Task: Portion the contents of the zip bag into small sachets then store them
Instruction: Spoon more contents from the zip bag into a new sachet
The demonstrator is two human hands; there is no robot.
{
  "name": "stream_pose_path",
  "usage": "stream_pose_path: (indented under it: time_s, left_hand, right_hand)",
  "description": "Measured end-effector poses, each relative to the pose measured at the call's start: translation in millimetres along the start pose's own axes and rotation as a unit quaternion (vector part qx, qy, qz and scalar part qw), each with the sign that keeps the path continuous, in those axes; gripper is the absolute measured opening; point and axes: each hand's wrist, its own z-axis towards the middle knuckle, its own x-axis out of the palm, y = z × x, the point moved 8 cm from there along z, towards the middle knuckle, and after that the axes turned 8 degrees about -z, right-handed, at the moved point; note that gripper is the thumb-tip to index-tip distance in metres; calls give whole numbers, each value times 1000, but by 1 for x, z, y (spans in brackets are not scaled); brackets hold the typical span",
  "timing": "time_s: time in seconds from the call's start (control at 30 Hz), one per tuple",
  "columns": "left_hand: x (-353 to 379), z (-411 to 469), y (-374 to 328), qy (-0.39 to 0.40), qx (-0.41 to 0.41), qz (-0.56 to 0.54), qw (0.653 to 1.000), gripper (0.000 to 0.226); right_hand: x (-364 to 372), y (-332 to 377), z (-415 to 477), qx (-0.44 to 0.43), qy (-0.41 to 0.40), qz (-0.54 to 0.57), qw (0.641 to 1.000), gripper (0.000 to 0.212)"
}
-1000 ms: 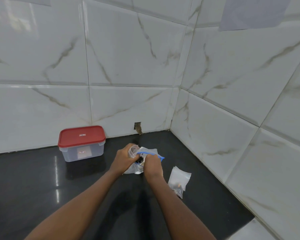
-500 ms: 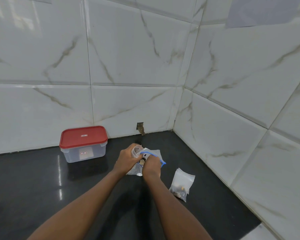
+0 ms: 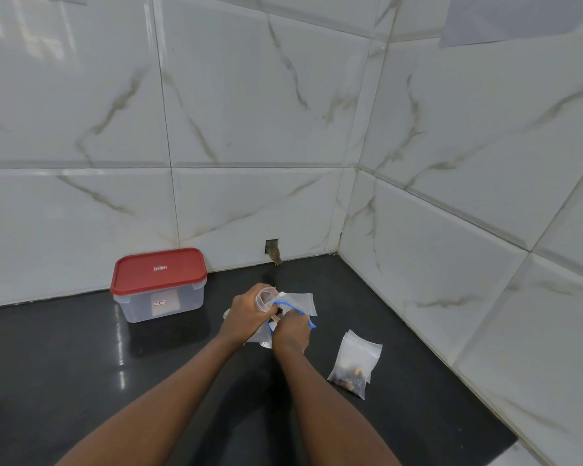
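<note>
A clear zip bag (image 3: 298, 302) with a blue seal strip lies on the black counter (image 3: 64, 364) near the corner. My left hand (image 3: 246, 314) grips a small clear sachet (image 3: 266, 297), holding its mouth open above the bag. My right hand (image 3: 292, 332) is closed over the zip bag's blue-edged mouth, with a small pale piece showing between the two hands. What the fingers pinch is hidden. A filled sachet (image 3: 354, 363) with dark and tan bits at its bottom lies to the right of my right hand.
A clear storage box with a red lid (image 3: 159, 270) stands shut at the back left against the wall. White marble tiles form a corner behind and to the right. A small hole in the tile (image 3: 272, 248) sits at the counter's back edge.
Both hands have stayed together at the zip bag. The right hand has shifted slightly inside the bag's mouth, and a pale piece now shows between the hands.
</note>
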Motion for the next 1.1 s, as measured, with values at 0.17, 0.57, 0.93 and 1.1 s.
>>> stream_pose_path:
  time_s: [0.17,0.57,0.93,1.1]
  left_hand:
    - [5,-7,-2,0,9,13,1000,39]
    - [25,-15,-15,-5,39,76,996,40]
    - [20,5,-19,-65,-40,47,996,36]
    - [14,10,-18,-77,-53,17,995,36]
  right_hand:
    - [4,-13,5,40,-17,101,994,23]
    - [-1,-24,1,-21,-29,22,999,23]
    - [-59,-39,2,-31,-101,-15,994,34]
    - [-82,-49,7,-47,-132,-20,990,29]
